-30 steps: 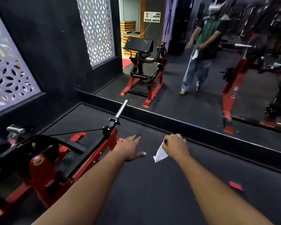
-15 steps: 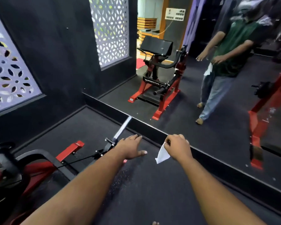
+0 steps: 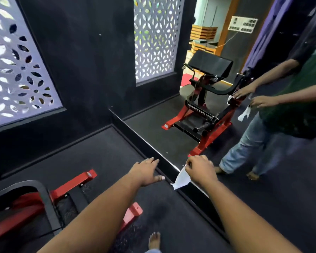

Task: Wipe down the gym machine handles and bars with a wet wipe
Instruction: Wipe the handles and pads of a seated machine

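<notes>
While both arms are stretched forward over the dark floor (image 3: 171, 216), the wet wipe (image 3: 181, 178) is pinched between the thumb and curled fingers of the right hand (image 3: 202, 170), and it hangs from the fingertips toward 7 o'clock of that hand, its lower edge ending over the black ledge (image 3: 148, 145) at the foot of the mirror (image 3: 263, 179). The left hand (image 3: 147, 170) is held at 9 o'clock of the right one, apart from the wipe, with the fingers straight and spread and nothing grasped in them; no machine part is touched by either hand.

A red and black gym machine (image 3: 35, 203) is seen at 8 o'clock of the left hand, well apart from both hands, with a red foot bar (image 3: 75, 181) reaching toward 2 o'clock and a red end plate (image 3: 133, 212) partly covered by the left forearm. A bare foot (image 3: 154, 241) is seen at 6 o'clock, at the bottom edge.

In the mirror, at 1 o'clock of the right hand, a red-framed bench with a black pad (image 3: 208, 99) is reflected, and at 3 o'clock the person's own reflection (image 3: 290, 106) is shown with a white wipe dangling from one hand. Two patterned lattice panels (image 3: 153, 39) are set in the black wall at 10 and 12 o'clock.
</notes>
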Motion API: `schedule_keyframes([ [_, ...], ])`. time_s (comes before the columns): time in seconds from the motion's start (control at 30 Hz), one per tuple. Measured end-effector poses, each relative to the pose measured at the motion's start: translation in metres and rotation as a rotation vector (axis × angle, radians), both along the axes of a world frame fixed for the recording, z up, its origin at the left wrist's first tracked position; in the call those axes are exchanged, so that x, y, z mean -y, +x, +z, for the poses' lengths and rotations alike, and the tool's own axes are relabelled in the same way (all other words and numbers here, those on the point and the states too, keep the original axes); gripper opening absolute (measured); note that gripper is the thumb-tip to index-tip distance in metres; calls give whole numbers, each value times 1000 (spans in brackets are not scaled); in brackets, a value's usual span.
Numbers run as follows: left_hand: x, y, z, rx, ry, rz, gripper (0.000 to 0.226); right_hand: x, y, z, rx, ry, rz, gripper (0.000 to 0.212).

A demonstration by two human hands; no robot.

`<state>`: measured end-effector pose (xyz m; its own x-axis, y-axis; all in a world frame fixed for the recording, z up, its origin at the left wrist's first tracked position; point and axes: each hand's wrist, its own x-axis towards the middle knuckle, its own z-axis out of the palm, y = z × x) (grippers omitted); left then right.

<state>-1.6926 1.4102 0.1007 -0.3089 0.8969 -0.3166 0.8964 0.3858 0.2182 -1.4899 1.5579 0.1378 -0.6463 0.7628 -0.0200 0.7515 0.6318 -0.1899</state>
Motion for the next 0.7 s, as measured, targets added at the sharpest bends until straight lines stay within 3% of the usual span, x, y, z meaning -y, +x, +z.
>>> schedule_keyframes([
  [0.43, -162, -177, 17, 79, 5, 195, 96, -188, -205, 17, 14, -31, 204, 16],
  [0.7, -214, -273, 0, 111, 17, 448, 97, -264, -345, 13, 46, -23, 474, 17],
])
